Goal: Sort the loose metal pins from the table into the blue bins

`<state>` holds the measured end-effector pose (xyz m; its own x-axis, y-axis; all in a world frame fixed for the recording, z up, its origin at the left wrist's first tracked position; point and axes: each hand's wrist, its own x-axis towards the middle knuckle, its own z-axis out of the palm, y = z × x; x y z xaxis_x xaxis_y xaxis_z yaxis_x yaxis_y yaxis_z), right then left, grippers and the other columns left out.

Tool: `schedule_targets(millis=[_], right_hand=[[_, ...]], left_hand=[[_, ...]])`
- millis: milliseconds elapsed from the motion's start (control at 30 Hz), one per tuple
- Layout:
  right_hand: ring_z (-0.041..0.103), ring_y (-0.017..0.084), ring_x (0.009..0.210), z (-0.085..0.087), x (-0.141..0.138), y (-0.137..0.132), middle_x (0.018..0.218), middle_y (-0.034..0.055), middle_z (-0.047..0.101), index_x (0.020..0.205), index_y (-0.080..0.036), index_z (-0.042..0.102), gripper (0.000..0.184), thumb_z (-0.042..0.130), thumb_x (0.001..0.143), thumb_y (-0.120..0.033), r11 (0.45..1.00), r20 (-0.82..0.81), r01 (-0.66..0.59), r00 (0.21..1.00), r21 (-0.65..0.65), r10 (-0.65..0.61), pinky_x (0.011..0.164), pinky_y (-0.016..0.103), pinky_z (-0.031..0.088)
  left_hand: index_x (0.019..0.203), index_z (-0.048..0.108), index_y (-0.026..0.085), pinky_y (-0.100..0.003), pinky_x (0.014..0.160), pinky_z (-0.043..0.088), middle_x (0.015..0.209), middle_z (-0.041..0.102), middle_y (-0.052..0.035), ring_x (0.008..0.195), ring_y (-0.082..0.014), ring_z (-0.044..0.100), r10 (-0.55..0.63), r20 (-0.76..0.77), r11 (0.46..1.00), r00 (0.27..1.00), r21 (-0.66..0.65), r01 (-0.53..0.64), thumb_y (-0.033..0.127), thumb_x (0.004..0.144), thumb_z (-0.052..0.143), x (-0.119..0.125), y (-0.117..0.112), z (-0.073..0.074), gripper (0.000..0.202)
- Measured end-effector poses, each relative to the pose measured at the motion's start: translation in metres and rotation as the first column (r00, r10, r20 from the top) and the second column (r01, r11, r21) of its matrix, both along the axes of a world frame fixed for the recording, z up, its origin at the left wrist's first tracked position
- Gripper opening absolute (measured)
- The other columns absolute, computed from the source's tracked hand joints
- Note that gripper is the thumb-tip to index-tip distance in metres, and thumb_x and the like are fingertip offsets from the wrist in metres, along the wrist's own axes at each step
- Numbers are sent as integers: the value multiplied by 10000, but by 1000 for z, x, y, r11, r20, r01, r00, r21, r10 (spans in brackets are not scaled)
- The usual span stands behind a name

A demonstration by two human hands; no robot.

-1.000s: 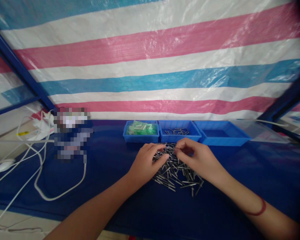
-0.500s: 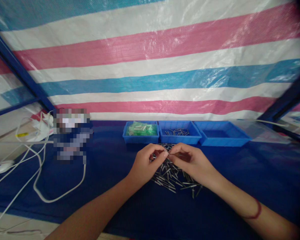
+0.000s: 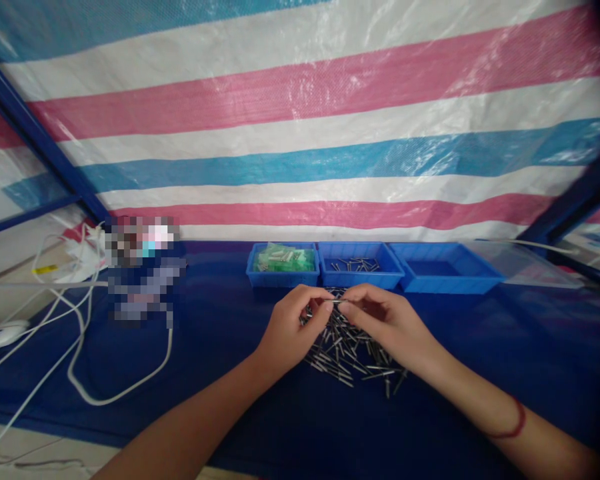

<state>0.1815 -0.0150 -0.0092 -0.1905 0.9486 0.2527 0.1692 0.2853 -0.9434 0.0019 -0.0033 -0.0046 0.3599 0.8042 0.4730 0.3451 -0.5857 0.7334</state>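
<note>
Over a loose pile of metal pop rivets (image 3: 337,343), my left hand (image 3: 297,325) and my right hand (image 3: 383,323) face each other with fingertips pinched. A single slim silver rivet (image 3: 336,301) lies level between them, one end in each pinch. Its ends are hidden by the fingers. Both hands partly cover the pile, whose rivets point every way on the dark blue tabletop (image 3: 290,427).
Behind the pile stand three blue bins: one with green and clear bags (image 3: 283,259), a middle bin (image 3: 361,279) holding several rivets, and a right bin (image 3: 450,283). White cables (image 3: 87,400) and a white mouse (image 3: 5,333) lie at left. A striped tarp (image 3: 300,160) hangs behind.
The fingertips of my two hands have drawn slightly apart, and the rivet between them now shows more plainly. The pile and bins look the same.
</note>
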Motion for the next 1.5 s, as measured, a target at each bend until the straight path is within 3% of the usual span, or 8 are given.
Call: schedule_targets(millis=[367,467,633,767,867,967,1133,1500], right_hand=[[525,132,642,16,5,-9,706,3,581,839,-196,597,160,538,867,-342,963,319,-16,945,267,-73,600,256,422],[546,136,652,18,11,-4,713,6,604,828,-201,609,150,533,869,-322,934,369,-7,920,356,-133,630,263,433],[588,163,692,13,31,28,797,33,665,877,-202,633,169,555,853,-350,775,298,267,813,573,-500,678,298,434],[611,219,786,3,47,52,818,46,694,906,-198,660,213,553,854,-375,677,429,262,605,688,-671,765,366,376],[605,241,817,-1,50,52,823,44,696,945,-204,660,234,553,850,-389,680,493,216,542,701,-680,751,371,353],[593,208,755,1,46,41,797,38,683,890,-201,657,191,520,867,-332,697,488,176,597,695,-637,715,347,368],[568,170,687,4,35,26,743,26,648,778,-198,618,144,485,831,-187,843,618,-62,710,534,-339,683,319,420],[545,196,771,-5,31,27,791,61,622,785,-186,669,139,536,777,-145,900,798,-216,568,379,-200,743,340,413]], left_hand=[[896,589,150,-267,795,439,876,595,-55,857,-157,572,-117,-139,993,983,7,119,238,942,407,1,3,-3,207],[1061,573,165,-299,846,435,963,603,-71,926,-177,564,-84,-180,996,980,16,89,259,946,403,1,3,-7,225],[1257,486,180,-344,901,418,1033,607,-75,972,-201,546,-25,-270,999,963,38,37,301,920,464,0,4,-11,359],[1138,590,184,-337,912,410,1033,614,-68,993,-200,536,-48,-320,995,946,70,75,284,912,474,-1,2,-7,272],[1084,623,192,-348,902,412,1032,617,-66,972,-201,536,-26,-354,993,935,96,64,257,907,474,-3,2,-4,240],[1055,640,203,-361,886,414,1008,619,-62,952,-205,534,21,-380,993,925,116,25,249,900,477,-6,5,-3,230],[1005,664,214,-357,853,420,958,620,-54,916,-203,539,77,-407,992,910,123,-29,244,889,486,-9,10,-5,215],[960,672,216,-334,818,418,938,632,-46,895,-198,535,62,-412,993,909,115,-15,240,884,493,-7,9,-6,196]])
